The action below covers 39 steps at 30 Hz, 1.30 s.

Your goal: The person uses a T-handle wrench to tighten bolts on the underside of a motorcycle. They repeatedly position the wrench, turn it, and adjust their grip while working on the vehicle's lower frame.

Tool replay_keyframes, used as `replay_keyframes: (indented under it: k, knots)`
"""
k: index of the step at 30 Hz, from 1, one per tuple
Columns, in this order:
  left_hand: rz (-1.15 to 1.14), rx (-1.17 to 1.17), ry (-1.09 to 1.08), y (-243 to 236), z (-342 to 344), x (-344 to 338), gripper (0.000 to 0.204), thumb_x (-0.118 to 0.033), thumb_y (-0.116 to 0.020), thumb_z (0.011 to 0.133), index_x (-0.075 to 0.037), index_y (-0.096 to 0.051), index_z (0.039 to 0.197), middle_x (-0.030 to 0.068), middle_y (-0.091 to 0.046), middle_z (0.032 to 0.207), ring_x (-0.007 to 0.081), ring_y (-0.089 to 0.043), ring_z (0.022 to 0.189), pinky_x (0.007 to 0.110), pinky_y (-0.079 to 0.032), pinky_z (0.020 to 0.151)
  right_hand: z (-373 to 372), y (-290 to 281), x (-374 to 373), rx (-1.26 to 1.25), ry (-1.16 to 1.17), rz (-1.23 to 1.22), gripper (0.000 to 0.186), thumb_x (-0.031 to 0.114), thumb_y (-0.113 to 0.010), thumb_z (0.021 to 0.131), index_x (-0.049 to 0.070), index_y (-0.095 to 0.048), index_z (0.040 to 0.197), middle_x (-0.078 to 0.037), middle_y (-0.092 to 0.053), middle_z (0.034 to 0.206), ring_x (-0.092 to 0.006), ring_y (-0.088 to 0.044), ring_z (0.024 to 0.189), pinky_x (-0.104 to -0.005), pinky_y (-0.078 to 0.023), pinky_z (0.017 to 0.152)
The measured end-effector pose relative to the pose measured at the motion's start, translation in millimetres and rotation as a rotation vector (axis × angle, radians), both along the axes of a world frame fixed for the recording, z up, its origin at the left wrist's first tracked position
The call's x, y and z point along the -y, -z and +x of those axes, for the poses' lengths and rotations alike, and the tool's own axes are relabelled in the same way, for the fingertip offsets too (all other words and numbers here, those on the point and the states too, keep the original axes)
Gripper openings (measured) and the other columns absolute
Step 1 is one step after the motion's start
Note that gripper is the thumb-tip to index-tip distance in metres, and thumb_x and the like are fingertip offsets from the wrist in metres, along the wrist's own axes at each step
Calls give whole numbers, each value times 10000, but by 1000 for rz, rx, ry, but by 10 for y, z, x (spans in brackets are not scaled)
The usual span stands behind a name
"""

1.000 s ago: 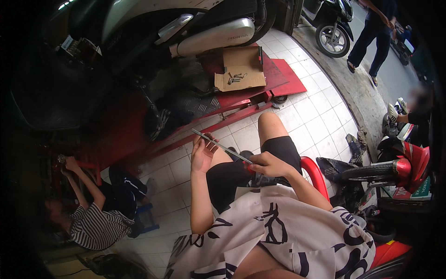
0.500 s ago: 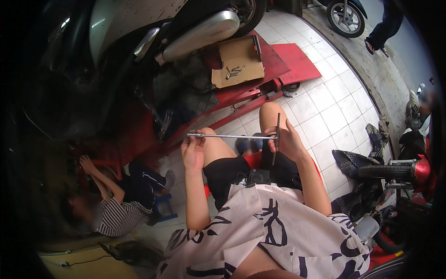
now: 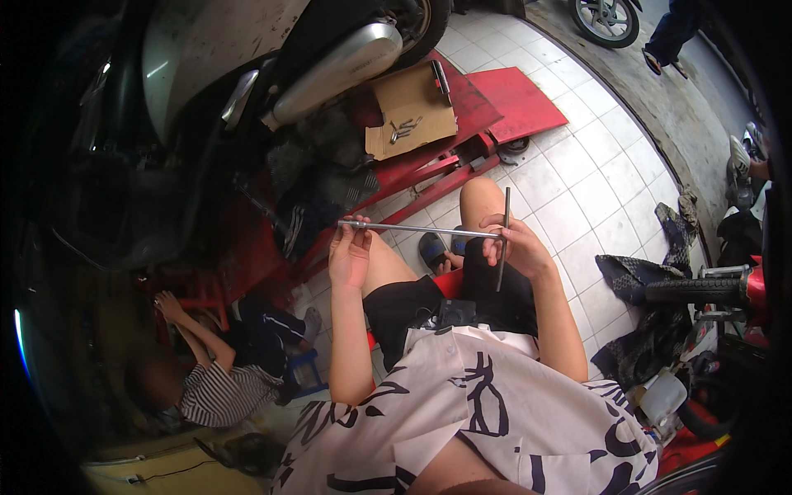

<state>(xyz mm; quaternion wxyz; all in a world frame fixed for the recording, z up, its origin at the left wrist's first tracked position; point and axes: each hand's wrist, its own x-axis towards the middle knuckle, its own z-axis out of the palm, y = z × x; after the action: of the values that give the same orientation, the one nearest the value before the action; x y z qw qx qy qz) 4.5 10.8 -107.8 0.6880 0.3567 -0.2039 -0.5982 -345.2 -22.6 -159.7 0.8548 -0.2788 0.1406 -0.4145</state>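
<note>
A long T-handle socket wrench (image 3: pixel 429 230) lies nearly level across my lap, both hands on it. At its socket end, the fingertips and thumb of my left hand (image 3: pixel 351 262) pinch the shaft. My right hand (image 3: pixel 528 254) is closed round the junction of shaft and crossbar, and the dark crossbar sticks out above and below the fingers. Ahead, several small metal pieces (image 3: pixel 404 129), perhaps sockets or bolts, rest in an opened cardboard box (image 3: pixel 433 115).
The box sits on a red motorcycle lift (image 3: pixel 528 103) beneath a scooter (image 3: pixel 338 74). At the lower left a co-worker in a striped shirt (image 3: pixel 231 396) crouches by a blue stool (image 3: pixel 308 375). Dark patterned cloth (image 3: pixel 631 276) and a motorcycle wheel (image 3: pixel 693 290) lie to the right.
The wrench has tilted slightly, its crossbar end shifting a little right. My right-hand fingers have shifted round the crossbar; the left still holds the socket end. The view has moved slightly.
</note>
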Motion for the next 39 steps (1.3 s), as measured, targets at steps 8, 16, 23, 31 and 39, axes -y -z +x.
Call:
replay_keyframes:
  k: [8,16,23,31,39]
  knots:
    - [146,-446,155,1173,-136,-117,187,-213,-613,945,-83,-621,1078,41,-660,1100,182,-619,1101,326,-541,906,24,51,22,-155,-19,56,252,217,-623,857,-2,-626,981,18,-499,606,-62,-422,480,-220,-274,451]
    - [71,-675,179,1574,-15,247,189,-224,-618,944,-96,-608,1083,37,-655,1073,192,-633,1048,363,-555,886,195,-59,-85,-465,-116,-1,453,234,-604,826,-50,-603,1180,-4,-533,594,-97,-512,528,-226,-387,503]
    - [78,-415,379,1511,174,799,273,-239,-612,952,-72,-598,1167,85,-657,1124,215,-636,1067,341,-562,861,287,-45,-39,-627,-309,-52,445,231,-590,878,-67,-603,1208,-86,-649,742,-140,-616,664,-256,-492,602]
    - [167,-336,687,1251,-116,294,239,-179,-480,1018,-43,-520,1211,161,-628,1178,277,-629,1117,423,-525,950,743,-217,103,-740,-400,-106,331,68,-506,927,-67,-585,1220,-95,-656,830,-164,-639,767,-280,-528,673]
    - [93,-423,546,1454,94,125,185,-201,-526,998,-66,-548,1123,136,-646,1074,273,-651,1032,433,-525,939,1388,-301,51,-816,-433,-212,306,73,-526,905,-63,-594,1170,-84,-643,800,-153,-618,724,-261,-508,652]
